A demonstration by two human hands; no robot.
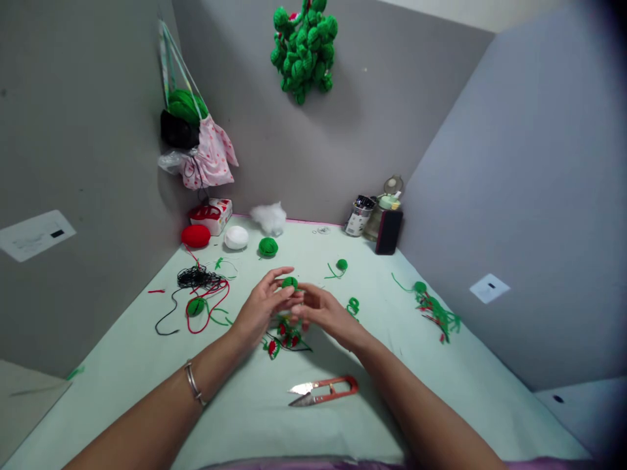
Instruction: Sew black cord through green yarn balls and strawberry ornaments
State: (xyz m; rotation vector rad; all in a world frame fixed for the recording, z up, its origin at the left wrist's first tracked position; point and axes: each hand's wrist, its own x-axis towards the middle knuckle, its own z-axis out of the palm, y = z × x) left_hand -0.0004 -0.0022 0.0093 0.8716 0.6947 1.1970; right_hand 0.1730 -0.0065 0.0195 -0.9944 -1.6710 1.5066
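My left hand point(262, 303) is closed around a small green crocheted ball point(290, 282) with a dark line across it, held between thumb and fingers. From the other side my right hand point(323, 312) comes up close to the ball, thumb and fingers bent together; anything in them is too small to make out. Just below the hands lie small red, white and green crocheted pieces point(273, 348) with dark cords, partly hidden by the fingers. Orange-handled thread snips point(327, 390) rest on the table nearer to me, blades pointing left.
Black cord point(198, 279), red yarn point(196, 236), a white yarn ball point(236, 238) and a green yarn ball point(268, 247) lie left and behind. Green yarn scraps point(441, 314) are at right. A phone point(389, 232) leans by a can point(358, 217). Green crocheted balls point(304, 55) hang above.
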